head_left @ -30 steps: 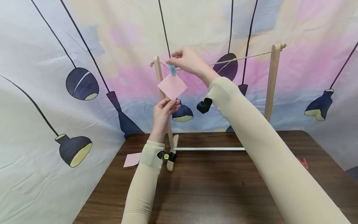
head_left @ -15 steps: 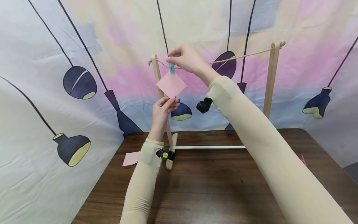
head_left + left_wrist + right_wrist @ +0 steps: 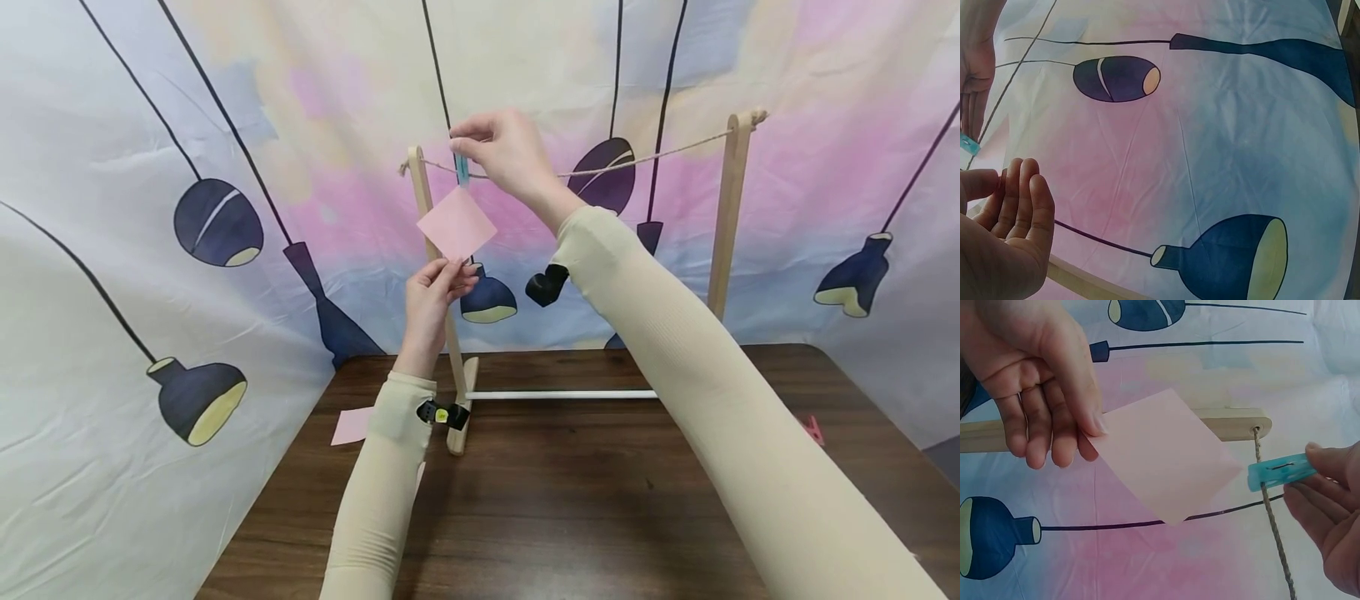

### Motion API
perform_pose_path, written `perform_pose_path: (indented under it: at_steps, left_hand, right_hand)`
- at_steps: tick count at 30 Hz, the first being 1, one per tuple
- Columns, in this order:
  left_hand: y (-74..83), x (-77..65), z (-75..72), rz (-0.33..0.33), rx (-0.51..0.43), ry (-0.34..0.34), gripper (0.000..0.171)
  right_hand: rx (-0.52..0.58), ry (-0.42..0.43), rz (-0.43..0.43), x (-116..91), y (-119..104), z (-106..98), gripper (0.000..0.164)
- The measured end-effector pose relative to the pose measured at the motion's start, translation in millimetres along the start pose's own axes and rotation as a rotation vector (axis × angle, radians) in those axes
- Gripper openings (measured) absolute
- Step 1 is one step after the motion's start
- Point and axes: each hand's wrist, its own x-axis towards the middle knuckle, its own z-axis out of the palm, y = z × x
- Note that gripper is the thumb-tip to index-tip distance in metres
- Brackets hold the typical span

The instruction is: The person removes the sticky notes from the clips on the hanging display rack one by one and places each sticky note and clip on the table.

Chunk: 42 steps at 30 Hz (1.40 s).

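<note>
My left hand pinches the bottom corner of a pink square of paper, held up diamond-wise. Above it, my right hand pinches a light-blue clothespin between thumb and fingers. The clothespin lies across the twine line near its left end, in front of the left wooden post. In the right wrist view, the paper's top corner points at the clothespin's jaw end, with a narrow gap showing. The left wrist view shows the left fingers and the clothespin's tip at the edge.
The twine runs to the right wooden post; a white bar joins the stand below. Another pink paper lies on the dark wooden table at left, and a red clothespin at right. A patterned cloth hangs behind.
My right hand has risen slightly with the blue clothespin, which overlapped the paper's top corner before and now sits at its tip. The left hand with the paper has shifted slightly left.
</note>
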Motion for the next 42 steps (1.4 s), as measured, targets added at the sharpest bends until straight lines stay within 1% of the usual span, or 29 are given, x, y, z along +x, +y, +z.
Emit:
perform_pose_path:
  at_steps: [2,8,14,16,21,26,36,39,42]
  left_hand:
    - [-0.9,-0.4,0.0,-0.003,-0.003,-0.004,0.029]
    - [-2.0,-0.8,-1.2,0.004,-0.012,0.005,0.018]
    - [-2.2,-0.6,-6.1,0.009,-0.004,0.002,0.026]
    - [-1.5,-1.1,-7.6,0.009,0.000,0.000,0.027]
    - [-0.3,-2.4,-14.7,0.014,0.019,0.010,0.023]
    - [3.6,-3.4,-22.3,0.048,0.053,0.023,0.017]
    - [12.3,-3.9,-32.7,0.077,0.146,0.002,0.024]
    - [14.2,-4.4,-36.5,0.079,0.151,0.004,0.022]
    - [15.3,-5.5,-41.6,0.077,0.143,0.008,0.017]
  right_hand:
    - [0.012,0.027,-0.005,-0.9,0.6,-1.2,0.031]
    - [0.071,0.091,-0.005,-2.1,0.8,-5.1,0.029]
    - [0.058,0.119,-0.034,-2.9,3.1,-8.0,0.029]
    - [0.042,0.116,-0.039,-4.2,5.1,-9.4,0.030]
    - [0.049,0.091,-0.009,-9.2,8.4,-14.5,0.034]
    - [0.064,0.065,0.010,-15.1,7.4,-23.2,0.041]
    - [0.033,-0.002,0.037,-23.5,8.2,-38.0,0.051]
    - [0.029,-0.014,0.042,-26.5,10.6,-41.4,0.052]
    - [0.028,-0.021,0.067,-32.3,14.3,-46.5,0.052]
